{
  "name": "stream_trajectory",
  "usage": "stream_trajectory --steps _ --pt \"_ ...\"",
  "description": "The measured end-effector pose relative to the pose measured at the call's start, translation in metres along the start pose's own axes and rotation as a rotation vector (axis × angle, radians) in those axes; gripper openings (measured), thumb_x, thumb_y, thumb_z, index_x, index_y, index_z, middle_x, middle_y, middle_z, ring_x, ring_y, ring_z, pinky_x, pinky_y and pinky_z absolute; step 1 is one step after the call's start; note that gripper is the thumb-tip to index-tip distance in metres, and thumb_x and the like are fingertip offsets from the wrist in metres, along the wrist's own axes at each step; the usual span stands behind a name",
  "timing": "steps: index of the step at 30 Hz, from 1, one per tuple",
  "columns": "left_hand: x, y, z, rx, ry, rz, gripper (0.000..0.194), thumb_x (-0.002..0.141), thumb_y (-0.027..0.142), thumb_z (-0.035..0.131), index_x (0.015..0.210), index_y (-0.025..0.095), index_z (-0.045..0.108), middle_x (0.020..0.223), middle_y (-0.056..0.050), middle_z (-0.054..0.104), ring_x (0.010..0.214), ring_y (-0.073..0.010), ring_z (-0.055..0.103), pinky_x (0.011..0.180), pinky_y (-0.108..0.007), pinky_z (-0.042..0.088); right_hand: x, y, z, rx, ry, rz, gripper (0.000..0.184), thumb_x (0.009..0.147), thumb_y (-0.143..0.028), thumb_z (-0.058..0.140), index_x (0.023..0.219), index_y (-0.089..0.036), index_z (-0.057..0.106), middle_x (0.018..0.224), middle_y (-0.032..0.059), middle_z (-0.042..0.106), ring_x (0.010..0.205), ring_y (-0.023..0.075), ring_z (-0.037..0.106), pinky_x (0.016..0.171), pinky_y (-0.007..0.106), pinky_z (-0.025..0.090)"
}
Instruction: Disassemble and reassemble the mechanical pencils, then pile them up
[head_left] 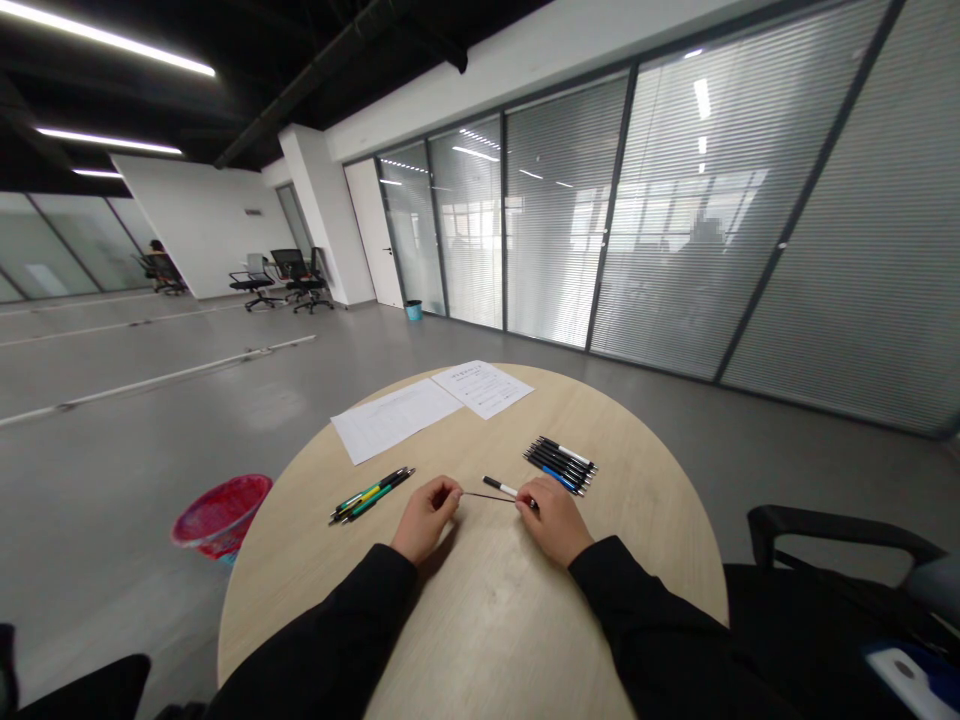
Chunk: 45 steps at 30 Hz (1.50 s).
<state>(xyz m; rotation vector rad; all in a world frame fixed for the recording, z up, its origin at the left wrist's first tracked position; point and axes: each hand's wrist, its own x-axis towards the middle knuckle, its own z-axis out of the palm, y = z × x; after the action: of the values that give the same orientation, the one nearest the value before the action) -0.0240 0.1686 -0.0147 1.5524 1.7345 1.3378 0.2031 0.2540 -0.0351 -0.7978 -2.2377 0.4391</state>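
My left hand (pixel 424 518) and my right hand (pixel 553 520) rest low over a round wooden table (pixel 480 620). A thin dark refill (pixel 487 495) stretches between them; the left fingertips pinch one end. The right hand's fingers are closed round the other end, by a black and white pen (pixel 501 487). A row of several black, white and blue pens (pixel 561 465) lies just beyond the right hand. A small bunch of green, yellow and black pens (pixel 371 495) lies left of the left hand.
Two white paper sheets (pixel 431 405) lie at the table's far edge. A red bucket (pixel 222 515) stands on the floor to the left. A black chair armrest (pixel 840 530) is at the right. Office chairs and glass walls with blinds stand far behind.
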Motion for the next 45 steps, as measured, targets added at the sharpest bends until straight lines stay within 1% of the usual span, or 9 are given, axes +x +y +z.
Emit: stream_trajectory --steps 3,6,8,11,14,19,27,32,45 --pt "0.001 -0.001 -0.003 0.053 0.042 0.016 0.023 0.083 0.039 0.058 0.075 0.018 0.061 0.064 0.000 0.058 0.059 -0.0148 0.050 0.059 -0.026 0.039 0.000 0.004 0.003 -0.052 0.048 0.038 0.011 0.085 -0.013 0.059 0.076 -0.019 0.062 0.083 0.0049 0.062 0.086 0.0214 0.052 0.080 0.032 0.039" --pt "0.000 0.002 -0.003 0.190 0.042 0.050 0.018 0.082 0.034 0.056 0.074 0.019 0.060 0.067 -0.001 0.058 0.062 -0.0164 0.051 0.060 -0.027 0.040 -0.001 0.005 0.004 -0.102 0.078 0.068 0.012 0.084 -0.012 0.060 0.074 -0.019 0.062 0.085 0.0057 0.061 0.088 0.0222 0.051 0.081 0.033 0.039" --pt "-0.002 0.003 -0.002 0.288 0.004 0.105 0.014 0.082 0.029 0.054 0.075 0.019 0.060 0.073 -0.003 0.059 0.069 -0.0184 0.053 0.066 -0.029 0.042 -0.002 0.005 0.005 -0.127 0.075 0.075 0.013 0.084 -0.012 0.060 0.073 -0.019 0.062 0.086 0.0059 0.061 0.088 0.0225 0.050 0.081 0.034 0.039" --pt "-0.004 0.005 0.001 0.379 -0.104 0.209 0.011 0.081 0.023 0.052 0.075 0.019 0.061 0.083 -0.007 0.060 0.081 -0.0213 0.055 0.077 -0.033 0.044 -0.002 0.003 0.005 -0.161 0.064 0.076 0.013 0.083 -0.013 0.062 0.072 -0.019 0.062 0.086 0.0061 0.060 0.089 0.0229 0.049 0.082 0.035 0.039" --pt "-0.006 0.005 0.003 0.438 -0.181 0.259 0.009 0.079 0.019 0.054 0.075 0.018 0.062 0.088 -0.008 0.060 0.088 -0.0230 0.054 0.082 -0.036 0.044 -0.002 0.001 0.007 -0.180 0.065 0.072 0.013 0.082 -0.013 0.063 0.071 -0.019 0.062 0.086 0.0061 0.060 0.090 0.0230 0.049 0.083 0.035 0.039" --pt "-0.007 0.005 0.002 0.542 -0.182 0.299 0.005 0.075 0.017 0.058 0.073 0.019 0.063 0.094 -0.009 0.058 0.091 -0.0247 0.052 0.084 -0.038 0.044 -0.001 0.001 0.011 -0.176 0.056 0.053 0.014 0.081 -0.011 0.063 0.069 -0.019 0.063 0.086 0.0066 0.059 0.089 0.0232 0.048 0.080 0.036 0.040" --pt "-0.007 0.002 0.002 0.563 -0.179 0.323 0.006 0.072 0.014 0.060 0.072 0.019 0.064 0.116 -0.012 0.055 0.110 -0.0294 0.051 0.097 -0.044 0.042 -0.002 -0.002 0.014 -0.186 0.027 0.032 0.013 0.081 -0.012 0.065 0.070 -0.019 0.066 0.088 0.0069 0.059 0.091 0.0236 0.048 0.082 0.036 0.041" --pt "-0.006 -0.003 0.001 0.532 -0.200 0.314 0.007 0.070 0.013 0.060 0.072 0.019 0.063 0.117 -0.012 0.055 0.113 -0.0292 0.051 0.099 -0.044 0.042 -0.003 -0.005 0.012 -0.184 0.012 0.036 0.012 0.080 -0.012 0.066 0.070 -0.019 0.066 0.087 0.0063 0.059 0.092 0.0233 0.048 0.083 0.036 0.042" --pt "-0.006 -0.001 0.002 0.526 -0.235 0.279 0.008 0.070 0.011 0.059 0.072 0.018 0.061 0.111 -0.010 0.058 0.108 -0.0267 0.053 0.097 -0.042 0.043 -0.003 -0.002 0.013 -0.180 -0.008 0.054 0.011 0.082 -0.014 0.066 0.072 -0.018 0.068 0.089 0.0063 0.058 0.093 0.0223 0.048 0.085 0.033 0.041"
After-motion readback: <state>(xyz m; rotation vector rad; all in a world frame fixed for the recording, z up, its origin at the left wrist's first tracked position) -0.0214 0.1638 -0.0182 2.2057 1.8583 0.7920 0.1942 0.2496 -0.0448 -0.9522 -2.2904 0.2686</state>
